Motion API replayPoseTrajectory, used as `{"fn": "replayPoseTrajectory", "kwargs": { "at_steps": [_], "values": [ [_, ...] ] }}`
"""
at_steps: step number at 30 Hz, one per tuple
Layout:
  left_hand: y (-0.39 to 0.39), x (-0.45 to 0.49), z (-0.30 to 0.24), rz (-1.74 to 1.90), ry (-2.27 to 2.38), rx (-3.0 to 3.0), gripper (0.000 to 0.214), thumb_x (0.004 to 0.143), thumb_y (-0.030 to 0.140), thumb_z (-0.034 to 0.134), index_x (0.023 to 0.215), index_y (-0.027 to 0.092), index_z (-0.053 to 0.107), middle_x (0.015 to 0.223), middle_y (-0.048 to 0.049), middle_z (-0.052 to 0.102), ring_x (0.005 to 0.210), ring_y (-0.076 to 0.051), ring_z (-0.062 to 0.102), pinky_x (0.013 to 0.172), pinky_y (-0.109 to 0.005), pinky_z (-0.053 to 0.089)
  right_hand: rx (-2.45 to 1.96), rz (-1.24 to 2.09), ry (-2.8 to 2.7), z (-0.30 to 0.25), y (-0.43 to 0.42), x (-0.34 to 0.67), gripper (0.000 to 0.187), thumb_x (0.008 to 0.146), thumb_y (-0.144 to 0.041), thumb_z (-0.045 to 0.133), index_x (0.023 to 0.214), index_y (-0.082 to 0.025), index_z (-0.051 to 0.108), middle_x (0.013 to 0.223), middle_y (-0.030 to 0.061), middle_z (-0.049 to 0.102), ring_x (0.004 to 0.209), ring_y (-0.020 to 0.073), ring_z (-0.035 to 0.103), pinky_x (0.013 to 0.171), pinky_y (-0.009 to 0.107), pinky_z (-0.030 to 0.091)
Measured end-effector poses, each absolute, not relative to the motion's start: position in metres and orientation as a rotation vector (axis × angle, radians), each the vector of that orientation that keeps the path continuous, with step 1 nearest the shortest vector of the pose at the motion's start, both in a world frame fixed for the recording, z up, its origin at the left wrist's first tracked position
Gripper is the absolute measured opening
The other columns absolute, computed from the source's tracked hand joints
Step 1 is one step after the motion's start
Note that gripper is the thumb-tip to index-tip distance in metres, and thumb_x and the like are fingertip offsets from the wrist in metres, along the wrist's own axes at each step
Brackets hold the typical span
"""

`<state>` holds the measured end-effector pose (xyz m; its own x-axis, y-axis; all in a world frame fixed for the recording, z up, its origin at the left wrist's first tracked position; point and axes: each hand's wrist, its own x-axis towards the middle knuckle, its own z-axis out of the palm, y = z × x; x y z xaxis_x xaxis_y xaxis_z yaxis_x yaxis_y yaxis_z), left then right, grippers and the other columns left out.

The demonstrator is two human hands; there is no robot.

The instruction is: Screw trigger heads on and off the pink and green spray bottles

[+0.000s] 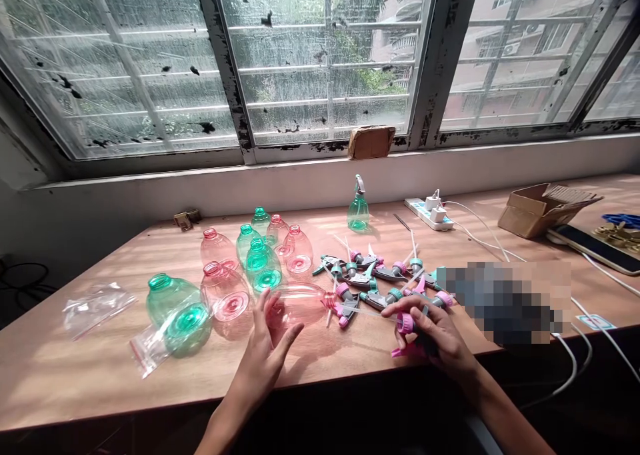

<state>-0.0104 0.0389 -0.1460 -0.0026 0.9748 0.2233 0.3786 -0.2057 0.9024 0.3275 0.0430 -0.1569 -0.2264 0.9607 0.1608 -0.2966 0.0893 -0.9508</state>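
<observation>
Lying on its side, a clear pink bottle [303, 303] has its threaded neck pointing right. My left hand [260, 358] is wrapped around its base end, thumb in front. My right hand [443, 335] grips a trigger sprayer head [406, 323] with a pink collar and pink trigger. Its thin clear tube reaches left toward the bottle's neck; whether the tip is inside I cannot tell. Just behind lies a pile of sprayer heads [373, 280] with pink or green collars. Left of my left hand stand several open bottles, among them a green bottle [260, 265] and a pink bottle [225, 292].
A large green bottle [173, 302] and clear plastic bags [97, 308] are at the left. Toward the wall stand an assembled green spray bottle [358, 212] and a power strip [430, 215]. Cables, a cardboard box [535, 212] and a phone [600, 248] occupy the right.
</observation>
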Motion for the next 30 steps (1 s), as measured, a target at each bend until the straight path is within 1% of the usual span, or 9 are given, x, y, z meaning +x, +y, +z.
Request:
{"fn": "replayPoseTrajectory", "kwargs": {
  "at_steps": [5, 8, 11, 14, 17, 20, 23, 26, 30],
  "values": [
    [0.027, -0.012, -0.139, 0.925, 1.301, 1.983, 0.083, 0.101, 0.044, 0.068, 0.169, 0.037, 0.021, 0.171, -0.0106, 0.043, 0.158, -0.038, 0.04, 0.129, -0.06, 0.032, -0.787, 1.513, -1.372, -0.154, 0.044, 0.323, 0.04, 0.1, -0.057, 0.068, 0.116, -0.021, 0.075, 0.077, 0.0012, 0.066, 0.071, 0.0205, 0.073, 0.067, 0.036, 0.066],
    [0.025, -0.014, -0.137, 0.852, 1.23, 2.02, 0.083, 0.101, 0.041, 0.07, 0.17, 0.039, 0.024, 0.171, -0.0073, 0.044, 0.156, -0.038, 0.042, 0.128, -0.06, 0.034, -0.803, 1.459, -1.424, -0.152, 0.046, 0.323, 0.038, 0.101, -0.057, 0.066, 0.115, -0.022, 0.075, 0.078, 0.002, 0.069, 0.073, 0.0211, 0.073, 0.066, 0.033, 0.064],
    [0.024, -0.014, -0.134, 0.827, 1.176, 1.936, 0.066, 0.106, 0.044, 0.06, 0.167, 0.04, 0.034, 0.17, -0.004, 0.045, 0.153, -0.035, 0.048, 0.127, -0.057, 0.038, -0.863, 1.392, -1.49, -0.15, 0.048, 0.325, 0.037, 0.104, -0.055, 0.061, 0.117, -0.023, 0.075, 0.08, 0.0025, 0.07, 0.076, 0.0212, 0.073, 0.068, 0.031, 0.061],
    [0.022, -0.012, -0.131, 0.79, 1.154, 1.856, 0.055, 0.11, 0.047, 0.052, 0.163, 0.041, 0.041, 0.168, -0.0021, 0.049, 0.151, -0.034, 0.052, 0.125, -0.054, 0.042, -0.92, 1.303, -1.586, -0.147, 0.049, 0.325, 0.037, 0.104, -0.056, 0.06, 0.117, -0.025, 0.077, 0.094, 0.0051, 0.073, 0.08, 0.0223, 0.072, 0.074, 0.033, 0.06],
    [0.023, -0.012, -0.132, 0.798, 1.149, 1.85, 0.057, 0.109, 0.049, 0.053, 0.163, 0.04, 0.039, 0.17, -0.0028, 0.046, 0.152, -0.033, 0.05, 0.126, -0.053, 0.041, -0.978, 1.25, -1.641, -0.145, 0.048, 0.325, 0.042, 0.104, -0.06, 0.057, 0.116, -0.026, 0.077, 0.107, 0.006, 0.072, 0.083, 0.0227, 0.069, 0.077, 0.034, 0.059],
    [0.025, -0.014, -0.135, 0.825, 1.107, 1.872, 0.065, 0.108, 0.048, 0.056, 0.167, 0.04, 0.03, 0.174, -0.0045, 0.038, 0.156, -0.033, 0.045, 0.128, -0.055, 0.038, -1.015, 1.226, -1.696, -0.148, 0.048, 0.323, 0.043, 0.105, -0.061, 0.055, 0.113, -0.025, 0.075, 0.1, 0.004, 0.07, 0.082, 0.0212, 0.065, 0.075, 0.032, 0.055],
    [0.024, -0.016, -0.136, 0.808, 1.099, 1.889, 0.067, 0.107, 0.045, 0.06, 0.167, 0.042, 0.03, 0.175, -0.004, 0.035, 0.158, -0.033, 0.04, 0.128, -0.056, 0.036, -1.006, 1.218, -1.707, -0.151, 0.049, 0.321, 0.043, 0.106, -0.062, 0.053, 0.097, -0.024, 0.071, 0.085, 0.0004, 0.065, 0.074, 0.0186, 0.06, 0.072, 0.03, 0.05],
    [0.02, -0.016, -0.132, 0.805, 1.092, 1.887, 0.068, 0.104, 0.04, 0.066, 0.165, 0.043, 0.036, 0.172, -0.0034, 0.042, 0.155, -0.035, 0.045, 0.127, -0.058, 0.038, -1.011, 1.269, -1.632, -0.153, 0.049, 0.319, 0.046, 0.106, -0.064, 0.049, 0.089, -0.024, 0.063, 0.073, -0.0018, 0.06, 0.066, 0.0172, 0.056, 0.062, 0.029, 0.045],
    [0.018, -0.013, -0.128, 0.877, 1.035, 1.881, 0.069, 0.099, 0.034, 0.074, 0.162, 0.041, 0.044, 0.165, -0.0051, 0.052, 0.149, -0.036, 0.054, 0.122, -0.056, 0.047, -0.998, 1.358, -1.573, -0.156, 0.049, 0.32, 0.046, 0.105, -0.067, 0.048, 0.093, -0.024, 0.062, 0.07, -0.0028, 0.057, 0.059, 0.0158, 0.051, 0.055, 0.028, 0.039]
  ]
}}
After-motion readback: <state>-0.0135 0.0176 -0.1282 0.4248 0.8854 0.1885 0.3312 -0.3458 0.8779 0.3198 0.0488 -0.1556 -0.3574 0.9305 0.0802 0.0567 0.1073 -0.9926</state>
